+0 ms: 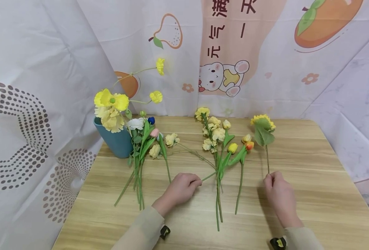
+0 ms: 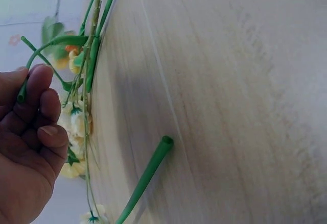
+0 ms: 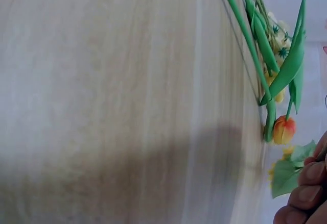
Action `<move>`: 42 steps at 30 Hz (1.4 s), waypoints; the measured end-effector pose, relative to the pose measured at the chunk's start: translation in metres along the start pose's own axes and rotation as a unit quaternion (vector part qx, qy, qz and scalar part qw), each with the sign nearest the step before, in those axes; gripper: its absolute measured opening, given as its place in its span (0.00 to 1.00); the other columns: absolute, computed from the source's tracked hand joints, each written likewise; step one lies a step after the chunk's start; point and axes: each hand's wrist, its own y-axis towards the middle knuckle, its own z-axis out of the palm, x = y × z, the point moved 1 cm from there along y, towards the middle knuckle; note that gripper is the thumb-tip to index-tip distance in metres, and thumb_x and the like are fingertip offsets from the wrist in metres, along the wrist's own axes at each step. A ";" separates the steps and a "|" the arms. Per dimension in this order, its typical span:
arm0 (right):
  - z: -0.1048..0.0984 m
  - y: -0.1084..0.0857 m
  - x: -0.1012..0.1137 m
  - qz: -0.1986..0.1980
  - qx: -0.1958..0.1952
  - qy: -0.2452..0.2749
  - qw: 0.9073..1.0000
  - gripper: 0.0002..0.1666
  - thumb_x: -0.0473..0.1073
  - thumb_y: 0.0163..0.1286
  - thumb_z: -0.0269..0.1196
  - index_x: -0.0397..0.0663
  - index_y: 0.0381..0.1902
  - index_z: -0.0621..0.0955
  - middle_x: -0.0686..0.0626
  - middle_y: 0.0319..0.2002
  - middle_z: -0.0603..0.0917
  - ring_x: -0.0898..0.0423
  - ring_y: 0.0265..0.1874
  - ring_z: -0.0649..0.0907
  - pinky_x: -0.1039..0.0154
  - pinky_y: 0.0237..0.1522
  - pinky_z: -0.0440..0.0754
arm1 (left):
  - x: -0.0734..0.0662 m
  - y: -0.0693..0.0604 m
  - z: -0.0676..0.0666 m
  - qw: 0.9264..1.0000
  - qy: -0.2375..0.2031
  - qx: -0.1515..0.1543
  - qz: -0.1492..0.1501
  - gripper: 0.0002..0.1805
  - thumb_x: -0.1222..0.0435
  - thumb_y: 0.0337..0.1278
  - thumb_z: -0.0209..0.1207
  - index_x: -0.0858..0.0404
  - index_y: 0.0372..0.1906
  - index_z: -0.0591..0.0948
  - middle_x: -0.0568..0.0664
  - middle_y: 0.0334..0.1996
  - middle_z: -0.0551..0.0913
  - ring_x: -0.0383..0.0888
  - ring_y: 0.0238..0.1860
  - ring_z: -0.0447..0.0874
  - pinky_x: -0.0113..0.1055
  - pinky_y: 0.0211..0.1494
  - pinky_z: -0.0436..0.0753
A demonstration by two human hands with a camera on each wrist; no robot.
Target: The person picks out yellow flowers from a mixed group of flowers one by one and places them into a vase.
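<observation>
The left hand (image 1: 182, 189) pinches the near end of a thin green plastic stem (image 1: 208, 176) in the middle of the wooden table (image 1: 184, 231). The stem runs to the right into a bunch of pale yellow ruffled flowers (image 1: 218, 134); I cannot tell which bloom it belongs to.

The right hand (image 1: 281, 196) pinches the thin stem of a yellow sunflower with a big green leaf (image 1: 263, 135), on the right side. The flower's head points to the far side.

Between the bunch and the sunflower lies an orange-red tulip (image 1: 249, 145). On the far left stands a blue-green vase (image 1: 115, 142), tipped a bit, with bright yellow flowers (image 1: 120, 101) in it. Just right of the vase are a white flower (image 1: 136, 124) and a pink tulip (image 1: 154, 132).
</observation>
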 end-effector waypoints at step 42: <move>-0.005 -0.001 -0.032 0.042 0.170 -0.055 0.983 0.17 0.43 0.77 0.52 0.32 0.43 0.80 0.43 0.30 0.84 0.51 0.24 0.81 0.57 0.22 0.76 | -0.003 -0.003 -0.118 0.950 0.157 -0.243 0.116 0.02 0.69 0.57 0.71 0.65 0.34 0.91 0.47 0.26 0.75 0.46 0.31 0.70 0.36 0.34 0.73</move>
